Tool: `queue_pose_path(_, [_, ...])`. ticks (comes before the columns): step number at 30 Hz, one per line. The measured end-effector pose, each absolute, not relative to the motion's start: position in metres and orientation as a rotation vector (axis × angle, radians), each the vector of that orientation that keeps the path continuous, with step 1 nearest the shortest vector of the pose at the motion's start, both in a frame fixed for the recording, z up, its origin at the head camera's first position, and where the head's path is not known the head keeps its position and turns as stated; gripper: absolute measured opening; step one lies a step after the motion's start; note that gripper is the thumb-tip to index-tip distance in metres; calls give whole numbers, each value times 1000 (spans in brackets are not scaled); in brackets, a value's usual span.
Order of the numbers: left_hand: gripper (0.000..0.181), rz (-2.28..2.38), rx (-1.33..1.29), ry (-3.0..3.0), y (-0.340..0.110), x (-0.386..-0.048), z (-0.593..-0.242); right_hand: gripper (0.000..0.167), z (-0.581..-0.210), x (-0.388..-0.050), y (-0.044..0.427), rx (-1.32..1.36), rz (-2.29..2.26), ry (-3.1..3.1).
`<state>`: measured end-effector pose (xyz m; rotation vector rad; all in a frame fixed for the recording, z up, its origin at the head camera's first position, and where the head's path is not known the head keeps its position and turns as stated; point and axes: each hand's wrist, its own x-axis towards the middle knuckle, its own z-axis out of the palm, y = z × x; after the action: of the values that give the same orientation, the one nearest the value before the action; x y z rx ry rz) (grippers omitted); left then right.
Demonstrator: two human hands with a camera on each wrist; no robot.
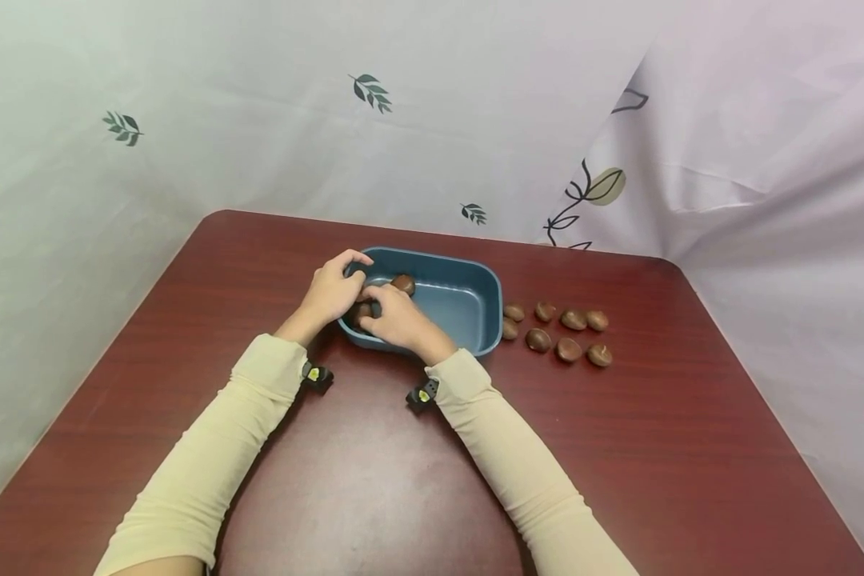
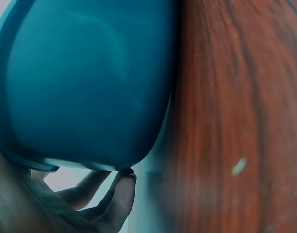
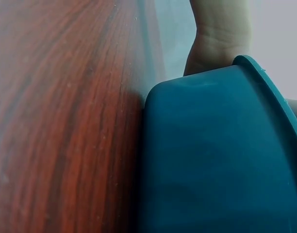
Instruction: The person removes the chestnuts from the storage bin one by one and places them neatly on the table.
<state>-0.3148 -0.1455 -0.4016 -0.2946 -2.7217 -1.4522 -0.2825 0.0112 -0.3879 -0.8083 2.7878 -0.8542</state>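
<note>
A blue rectangular tub [image 1: 461,316] stands on the table with several brown chestnuts in its left end; one chestnut [image 1: 403,284] shows by the far wall. At the tub's left end, my left hand [image 1: 331,290] grips the rim. Its fingertips touch the tub's outer wall [image 2: 85,87] in the left wrist view. My right hand [image 1: 399,320] reaches over the near rim into the tub, thumb and fingers curled around a chestnut at the left end, partly hidden by the hand. The right wrist view shows only the tub's outside [image 3: 216,145] and part of the left hand.
To the right of the tub, several chestnuts [image 1: 568,350] lie in two loose rows on the dark red wooden table [image 1: 641,448]. The nearest ones lie close against the tub's right wall. A pale cloth with leaf prints [image 1: 281,120] hangs behind the table.
</note>
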Motion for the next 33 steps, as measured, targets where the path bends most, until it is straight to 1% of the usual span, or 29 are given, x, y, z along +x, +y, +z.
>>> queue_pose_path(11, [33,-1469,-320,-2692,-146,-315,-404,35,-390,-281,11,-759,-842,2800])
queue_pose_path(33, [32,-1460,-336,-2685,-146,-315,-404,33,-391,-280,10,-775,-834,2831])
